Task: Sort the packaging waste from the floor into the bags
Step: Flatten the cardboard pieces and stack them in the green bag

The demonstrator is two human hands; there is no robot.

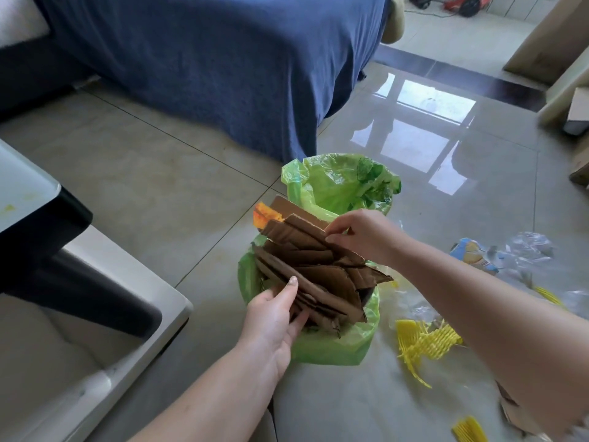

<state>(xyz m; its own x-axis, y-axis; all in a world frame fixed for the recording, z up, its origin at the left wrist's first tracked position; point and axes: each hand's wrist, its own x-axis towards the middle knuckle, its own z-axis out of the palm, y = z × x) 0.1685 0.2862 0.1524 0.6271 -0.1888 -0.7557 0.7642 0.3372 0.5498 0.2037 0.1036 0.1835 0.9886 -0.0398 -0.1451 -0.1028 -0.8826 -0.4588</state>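
Plainly, the step in hand was getting a stack of torn cardboard pieces [318, 275] down into the nearer green plastic bag [334, 346], which stood on the tiled floor [159, 173] just in front of a second green bag [338, 186]. The stack lay across the nearer bag's mouth, most of it above the rim and its far end jutting toward the second bag. To do this well, I judged, the pieces wanted tipping on end and sliding in as one bundle, with the thin rim kept wide so that a ragged corner could not snag or split the plastic; pressing flat would likely just crush the bag.

Both forearms reached forward and down from the near edge of the view. The left hand [277, 317] was closed on the near end of the stack, thumb laid flat on top and fingers curled beneath. The right hand [360, 234] came in from the right, palm down, pinching the far upper edge of the top piece between thumb and fingertips.

Smaller waste lay on the floor to the right, apart from the bags: clear plastic wrap [529, 250], a blue-and-yellow wrapper [475, 253] and yellow foam netting [424, 339].
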